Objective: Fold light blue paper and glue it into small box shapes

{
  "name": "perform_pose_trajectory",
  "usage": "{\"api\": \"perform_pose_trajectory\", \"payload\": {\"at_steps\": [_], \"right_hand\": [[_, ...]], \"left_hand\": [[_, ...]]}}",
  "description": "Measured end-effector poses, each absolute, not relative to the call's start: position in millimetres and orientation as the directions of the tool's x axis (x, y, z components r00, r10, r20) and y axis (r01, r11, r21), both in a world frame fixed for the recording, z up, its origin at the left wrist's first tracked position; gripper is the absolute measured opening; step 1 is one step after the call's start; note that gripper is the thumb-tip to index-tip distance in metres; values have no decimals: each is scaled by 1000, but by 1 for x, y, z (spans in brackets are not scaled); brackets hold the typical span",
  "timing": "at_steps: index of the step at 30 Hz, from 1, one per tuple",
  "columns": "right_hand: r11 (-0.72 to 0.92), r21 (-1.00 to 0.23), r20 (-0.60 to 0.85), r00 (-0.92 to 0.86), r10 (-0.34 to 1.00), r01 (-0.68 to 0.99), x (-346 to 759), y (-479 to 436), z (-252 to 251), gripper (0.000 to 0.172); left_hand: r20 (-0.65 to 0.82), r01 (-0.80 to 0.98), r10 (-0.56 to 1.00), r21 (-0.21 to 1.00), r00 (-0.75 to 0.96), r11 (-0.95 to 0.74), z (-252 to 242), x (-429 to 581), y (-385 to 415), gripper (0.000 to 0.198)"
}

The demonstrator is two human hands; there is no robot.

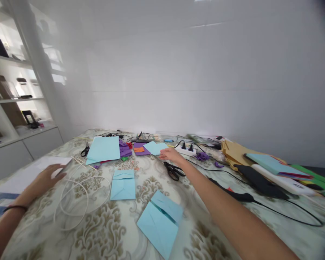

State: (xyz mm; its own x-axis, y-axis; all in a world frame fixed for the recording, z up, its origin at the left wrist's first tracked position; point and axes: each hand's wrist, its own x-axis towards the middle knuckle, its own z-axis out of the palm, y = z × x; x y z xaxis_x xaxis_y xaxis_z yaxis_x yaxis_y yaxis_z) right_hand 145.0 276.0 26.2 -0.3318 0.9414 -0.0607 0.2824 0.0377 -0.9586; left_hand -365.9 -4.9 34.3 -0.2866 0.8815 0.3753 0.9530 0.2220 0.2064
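My left hand (44, 179) rests at the left over a white sheet (29, 173), its thumb and fingers apart beside a thin grey object (63, 168) that I cannot identify. Stretched forward, my right hand (171, 155) has its fingers closed at the edge of a light blue paper piece (160, 147); the exact grip is partly hidden. Two folded light blue paper pockets lie nearer: an upright one (123, 187) in the middle and a tilted one (159, 224) at the front. Black scissors (174, 171) lie just below my right wrist.
A white cable (88, 198) loops beside my left hand. Behind it are light blue sheets (104, 150), purple paper (125, 148) and another pair of scissors (85, 150). A power strip (186, 150), a black-handled corded tool (233, 193) and brown envelopes (234, 153) occupy the right.
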Motion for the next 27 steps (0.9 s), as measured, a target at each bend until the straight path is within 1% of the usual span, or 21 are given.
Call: {"api": "perform_pose_trajectory", "payload": {"at_steps": [3,6,8,10,12,14,17,20,22,26,27], "right_hand": [[133,-921,-46,-440,897,366,144,263,33,37],[266,-880,-11,-576,817,394,145,240,44,34],[354,-853,24,-649,761,383,149,223,53,28],[426,-832,78,-685,724,356,156,207,63,20],[474,-820,139,-692,709,321,165,195,73,18],[504,-817,203,-678,706,280,174,189,83,20],[529,-818,283,-642,713,227,186,185,96,27],[549,-818,356,-596,720,174,193,181,110,32],[567,-812,410,-557,723,138,197,177,121,39],[612,-783,515,-433,739,112,206,167,141,64],[617,-778,537,-391,748,113,209,165,144,71]], "left_hand": [[335,976,934,212,-123,52,40,-336,53,44],[272,982,961,190,-49,-4,43,-315,101,39],[229,986,972,165,-52,14,44,-308,120,39],[190,989,978,135,-89,64,45,-303,127,37],[167,986,975,104,-144,128,49,-299,127,35],[174,979,965,85,-196,184,57,-291,124,35],[265,973,937,90,-227,211,84,-269,121,34],[439,978,875,125,-204,166,126,-234,118,27],[564,982,806,155,-177,107,158,-205,111,26],[737,972,672,200,-68,-121,206,-143,82,26],[802,928,596,255,-46,-271,213,-129,74,25]]}}
